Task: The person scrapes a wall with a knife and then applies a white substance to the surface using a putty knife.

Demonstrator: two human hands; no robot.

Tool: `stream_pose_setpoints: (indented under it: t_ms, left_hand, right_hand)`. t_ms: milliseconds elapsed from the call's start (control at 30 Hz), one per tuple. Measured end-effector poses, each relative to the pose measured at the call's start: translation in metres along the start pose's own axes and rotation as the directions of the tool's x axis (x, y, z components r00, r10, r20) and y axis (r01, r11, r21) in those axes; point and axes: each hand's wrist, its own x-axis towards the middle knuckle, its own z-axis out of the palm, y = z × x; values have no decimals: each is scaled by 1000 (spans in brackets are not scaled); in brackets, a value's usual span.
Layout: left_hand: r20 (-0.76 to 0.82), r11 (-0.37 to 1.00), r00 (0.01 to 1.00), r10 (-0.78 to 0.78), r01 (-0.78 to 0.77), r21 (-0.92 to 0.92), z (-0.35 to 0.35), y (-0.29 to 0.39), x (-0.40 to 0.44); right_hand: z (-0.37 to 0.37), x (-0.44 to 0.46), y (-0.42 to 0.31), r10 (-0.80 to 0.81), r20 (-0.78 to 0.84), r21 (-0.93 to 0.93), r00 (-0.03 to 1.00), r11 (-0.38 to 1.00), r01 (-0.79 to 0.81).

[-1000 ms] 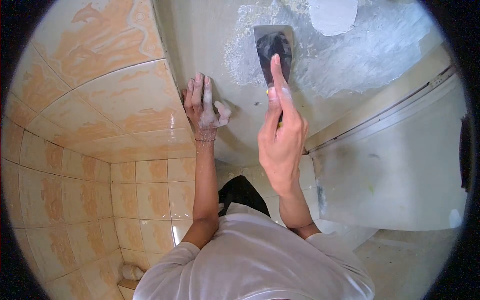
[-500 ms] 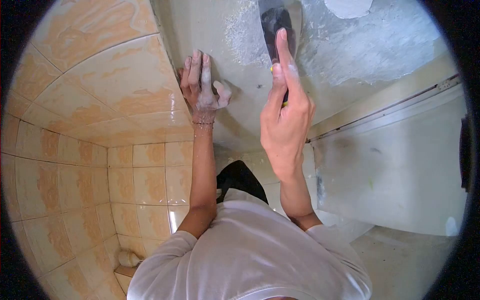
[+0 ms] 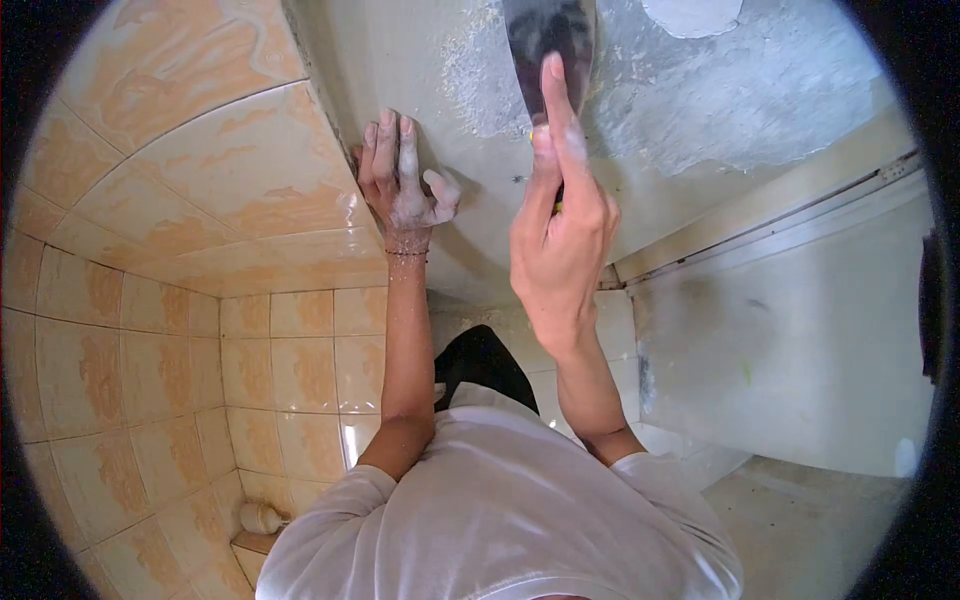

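Observation:
My right hand (image 3: 566, 225) grips a putty knife (image 3: 550, 45), its index finger stretched along the dark metal blade. The handle is mostly hidden in the hand; a bit of yellow shows at its neck. The blade lies over a rough, scraped patch (image 3: 740, 110) of the painted wall (image 3: 390, 55), and whether its edge touches cannot be told, since it runs out at the top of the view. Dusted with white powder, my left hand (image 3: 408, 185) rests with fingers spread on the wall beside the tile edge. It holds nothing.
Cream and orange tiles (image 3: 230, 150) cover the wall at the left, meeting the painted surface along a raised edge. At right stands a pale door (image 3: 800, 350) under a frame (image 3: 780, 225). A small white fixture (image 3: 262, 517) sits low at the left.
The putty knife and my right hand have shifted slightly left and up across the wall. My left hand stays at the tile edge.

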Motion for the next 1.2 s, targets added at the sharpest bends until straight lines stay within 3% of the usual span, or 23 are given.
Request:
stream_pose_setpoints:
  t_ms: [67,167,400,500,600,767,867,967,1067,1100,1167,1200]
  left_hand:
    - [5,1000,1000,-5,5,8,-2,2,0]
    - [9,1000,1000,-7,7,-8,-3,3,1]
    - [20,1000,1000,5,-5,0,-6,1,0]
    - [6,1000,1000,-5,5,-10,-1,-1,0]
    - [24,1000,1000,-10,11,-27,-5,2,0]
    - [31,999,999,-26,27,-37,-4,2,0]
    - [21,999,1000,-19,19,-37,-4,2,1]
    - [12,997,1000,-21,22,-77,-3,3,2]
    - [33,998,999,-34,35,-45,-4,2,2]
    - [24,999,999,-24,25,-44,-3,0,3]
    - [16,998,1000,-15,16,-57,-1,1,-1]
    - [15,998,1000,-15,15,-57,-1,1,0]
  right_hand:
    - [-5,8,-13,102,75,122,992,986,-110]
    - [-9,-4,-12,147,79,87,986,984,-154]
    - [-7,-4,-13,155,89,26,984,987,-158]
    - [-3,-2,-9,66,21,47,998,997,-67]
    - [-7,-7,-14,164,29,57,986,985,-165]
    - [0,-6,-7,34,-25,-17,999,999,-34]
    - [-8,-11,-8,131,29,18,991,991,-132]
    - [3,-10,-2,29,-58,3,998,1000,-29]
    - [-7,-12,-13,164,49,11,985,986,-165]
    - [-2,-11,-8,157,40,18,987,987,-158]
    - [10,-11,9,-40,-65,-45,997,998,37]
    - [8,-11,7,-42,-65,-44,997,998,39]
